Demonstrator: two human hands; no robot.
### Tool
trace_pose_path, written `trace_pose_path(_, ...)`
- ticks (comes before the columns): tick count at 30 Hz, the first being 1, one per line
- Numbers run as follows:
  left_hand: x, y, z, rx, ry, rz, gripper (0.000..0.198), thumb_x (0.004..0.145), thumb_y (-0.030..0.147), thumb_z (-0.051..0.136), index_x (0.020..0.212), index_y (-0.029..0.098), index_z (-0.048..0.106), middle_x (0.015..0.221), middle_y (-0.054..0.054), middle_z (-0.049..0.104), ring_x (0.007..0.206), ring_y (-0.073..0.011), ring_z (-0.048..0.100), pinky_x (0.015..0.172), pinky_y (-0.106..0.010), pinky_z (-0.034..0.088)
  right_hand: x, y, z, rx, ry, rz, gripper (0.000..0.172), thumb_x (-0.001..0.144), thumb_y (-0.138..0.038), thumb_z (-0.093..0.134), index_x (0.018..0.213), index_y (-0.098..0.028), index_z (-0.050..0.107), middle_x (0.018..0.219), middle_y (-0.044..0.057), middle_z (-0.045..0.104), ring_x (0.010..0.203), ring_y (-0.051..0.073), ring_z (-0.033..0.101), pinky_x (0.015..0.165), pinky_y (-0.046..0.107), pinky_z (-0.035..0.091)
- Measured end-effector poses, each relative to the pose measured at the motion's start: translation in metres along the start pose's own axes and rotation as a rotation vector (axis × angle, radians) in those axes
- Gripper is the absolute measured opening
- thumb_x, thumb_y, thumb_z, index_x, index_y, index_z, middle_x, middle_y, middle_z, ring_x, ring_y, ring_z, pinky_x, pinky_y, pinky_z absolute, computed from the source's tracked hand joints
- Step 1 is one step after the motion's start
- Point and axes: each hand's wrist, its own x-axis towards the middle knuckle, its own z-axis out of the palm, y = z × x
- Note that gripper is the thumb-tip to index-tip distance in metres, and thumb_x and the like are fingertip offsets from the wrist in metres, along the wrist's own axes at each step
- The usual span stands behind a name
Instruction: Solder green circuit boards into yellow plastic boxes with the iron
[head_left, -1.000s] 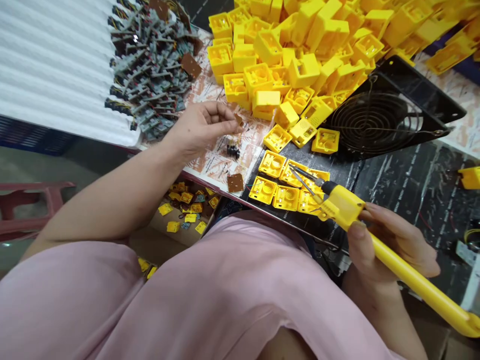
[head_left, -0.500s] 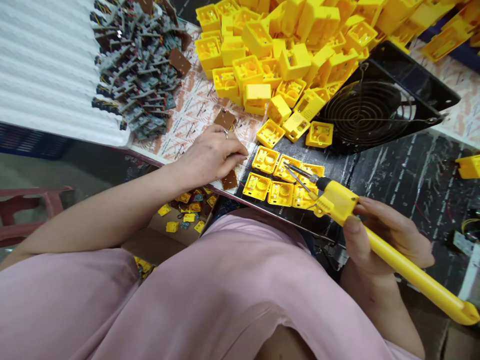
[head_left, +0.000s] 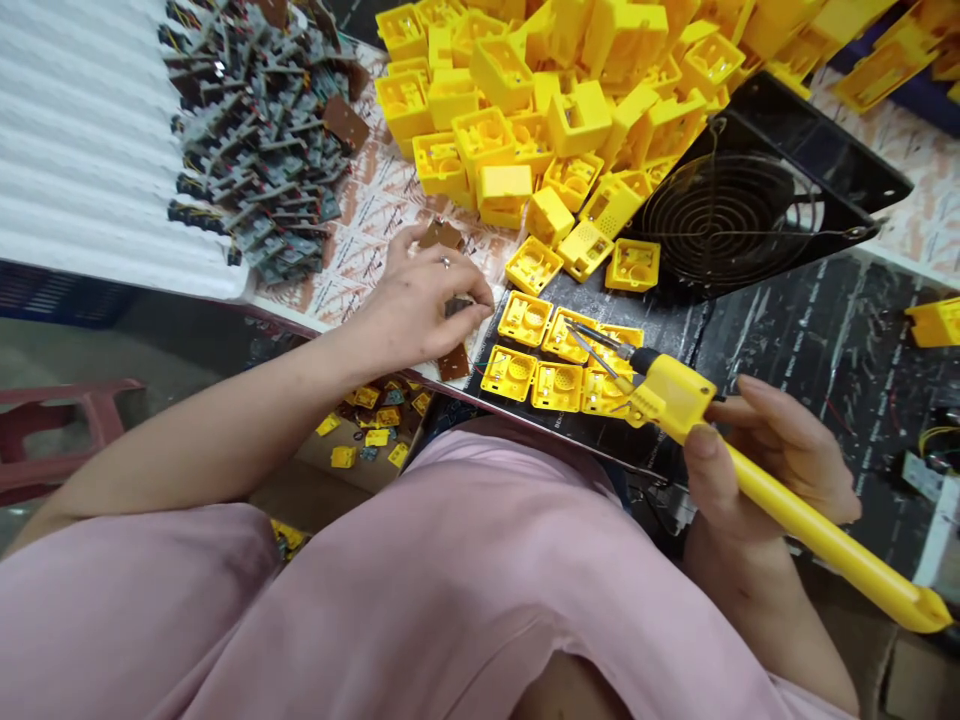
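My right hand is wrapped round a yellow soldering iron; its metal tip rests over a group of open yellow housings laid out on the black mat. My left hand lies palm down on the printed paper just left of those housings, fingers pinched on a small dark part with thin wires. A brown circuit board lies under the hand's near edge, and another brown board shows beyond the fingers.
A big heap of yellow plastic housings fills the back. Grey wired components are piled at the left beside white corrugated sheet. A black fan with wire grille stands at right. A box of small parts sits below the table edge.
My left hand came down from a raised pinch to the paper and moved right, next to the laid-out housings. The soldering iron stayed over the housings; the view shifted slightly.
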Motion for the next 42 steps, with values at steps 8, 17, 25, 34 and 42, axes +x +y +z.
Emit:
trace_pose_path(8, 0.013, 0.01, 0.004, 0.036, -0.082, -0.001, 0.03, 0.094, 0.04, 0.053, 0.093, 0.027, 0.081, 0.087, -0.001, 0.077, 0.104, -0.0253, 0.069, 0.122, -0.055, 0.036, 0.025, -0.005, 0.022, 0.09, -0.175, -0.273, 0.045, 0.081, -0.011, 0.086, 0.122, -0.028, 0.076, 0.084, -0.001, 0.081, 0.066, 0.018, 0.077, 0.056, 0.026, 0.065)
trace_pose_path(17, 0.024, 0.016, -0.003, 0.125, -0.146, 0.071, 0.025, 0.09, 0.031, 0.056, 0.083, 0.025, 0.079, 0.073, 0.0, 0.071, 0.092, -0.0231, 0.069, 0.114, -0.048, 0.043, 0.031, -0.01, 0.029, -0.023, -0.216, -0.269, 0.031, 0.085, -0.022, 0.086, 0.114, -0.029, 0.074, 0.087, -0.001, 0.082, 0.066, 0.019, 0.078, 0.056, 0.028, 0.065)
trace_pose_path(25, 0.026, 0.017, -0.003, 0.162, -0.145, 0.1, 0.027, 0.091, 0.029, 0.053, 0.083, 0.025, 0.078, 0.077, -0.003, 0.073, 0.101, -0.0268, 0.07, 0.117, -0.051, 0.04, 0.044, -0.012, 0.038, 0.018, -0.26, -0.377, 0.023, 0.081, -0.017, 0.088, 0.091, -0.025, 0.069, 0.071, -0.003, 0.076, 0.062, 0.017, 0.076, 0.048, 0.023, 0.06)
trace_pose_path(34, 0.026, 0.016, -0.007, 0.146, -0.15, 0.103, 0.028, 0.09, 0.029, 0.052, 0.081, 0.026, 0.078, 0.075, -0.003, 0.073, 0.103, -0.028, 0.069, 0.118, -0.053, 0.039, 0.048, -0.012, 0.036, 0.026, -0.272, -0.388, 0.026, 0.08, -0.015, 0.09, 0.091, -0.025, 0.069, 0.07, -0.004, 0.075, 0.062, 0.017, 0.076, 0.051, 0.023, 0.062)
trace_pose_path(42, 0.029, 0.017, -0.006, 0.173, -0.161, 0.142, 0.025, 0.09, 0.026, 0.054, 0.076, 0.025, 0.075, 0.067, -0.002, 0.067, 0.101, -0.0273, 0.07, 0.115, -0.052, 0.042, 0.05, -0.015, 0.035, 0.044, -0.284, -0.401, 0.024, 0.081, -0.012, 0.087, 0.09, -0.024, 0.068, 0.071, -0.004, 0.076, 0.059, 0.015, 0.074, 0.05, 0.023, 0.062)
